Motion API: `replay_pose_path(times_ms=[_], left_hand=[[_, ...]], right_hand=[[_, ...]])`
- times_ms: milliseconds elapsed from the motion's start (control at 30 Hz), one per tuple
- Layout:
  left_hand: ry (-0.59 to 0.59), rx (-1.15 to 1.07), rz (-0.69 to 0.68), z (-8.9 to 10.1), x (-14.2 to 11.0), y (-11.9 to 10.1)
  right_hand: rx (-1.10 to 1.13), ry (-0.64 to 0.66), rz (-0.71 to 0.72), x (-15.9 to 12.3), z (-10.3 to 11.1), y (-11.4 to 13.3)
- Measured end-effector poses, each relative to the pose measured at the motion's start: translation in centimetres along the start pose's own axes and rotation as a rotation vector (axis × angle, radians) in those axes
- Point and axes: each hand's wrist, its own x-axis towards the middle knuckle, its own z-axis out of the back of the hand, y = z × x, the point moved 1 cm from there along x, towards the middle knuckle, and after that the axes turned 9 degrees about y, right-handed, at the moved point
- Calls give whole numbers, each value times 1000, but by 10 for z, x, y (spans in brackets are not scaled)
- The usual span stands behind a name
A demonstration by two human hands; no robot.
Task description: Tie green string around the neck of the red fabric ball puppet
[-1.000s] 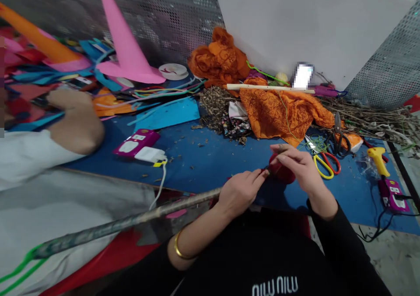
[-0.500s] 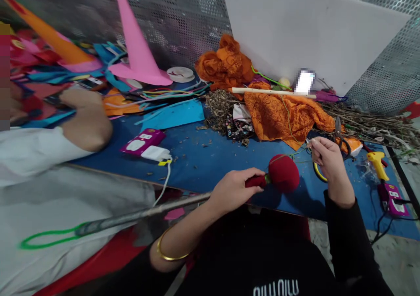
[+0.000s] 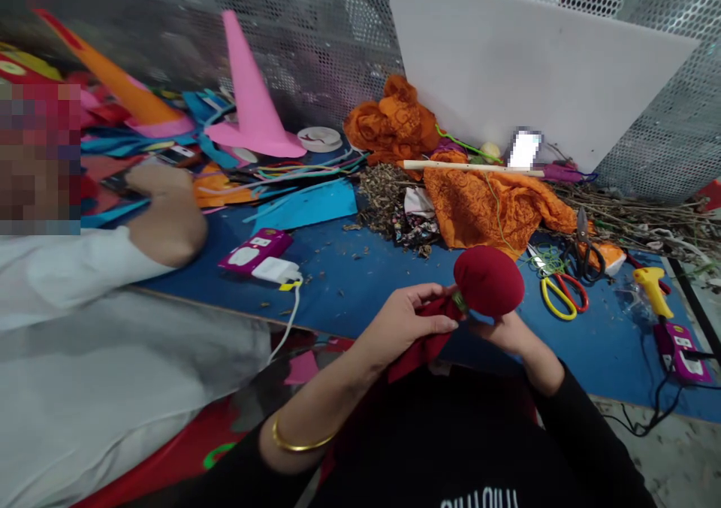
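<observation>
A round ball covered in red cloth point(image 3: 489, 281) is held over the front of the table. Green thread point(image 3: 460, 302) is wound around its neck, and the loose red cloth point(image 3: 420, 352) hangs down below. My left hand point(image 3: 414, 316) is closed on the gathered cloth just under the neck, thumb on top. From the right, my right hand point(image 3: 511, 335) reaches under the ball and grips its underside; the ball covers part of its fingers. Yellow-and-red-handled scissors point(image 3: 557, 294) lie on the table to the right, beside tangled green thread point(image 3: 549, 258).
Black scissors point(image 3: 586, 249) and a yellow glue gun point(image 3: 652, 290) lie at the right. Orange cloth point(image 3: 478, 204), a wooden stick point(image 3: 473, 167) and dried stems are behind. A purple power strip point(image 3: 256, 251) is at left, near a co-worker's arm point(image 3: 163, 222). A pink cone hat point(image 3: 253, 95) stands farther back.
My right hand has come from beside the scissors to the underside of the ball. The ball has tipped slightly upward, and the long rod is no longer visible beside my left arm.
</observation>
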Motion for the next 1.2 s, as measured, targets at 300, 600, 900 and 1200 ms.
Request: replay_pose_path(times_ms=[300,600,900,1200], left_hand=[[-64,-160,14,8,6,15],[99,115,-6,1,13,32],[4,197,27,-1,11,33],[-10,222,-65,4,16,42]], right_hand=[[-207,-68,334,-37,-15,38],[354,-75,84,-25,-24,30],[389,-178,-82,-36,-24,44],[343,-214,-69,-39,-29,36]])
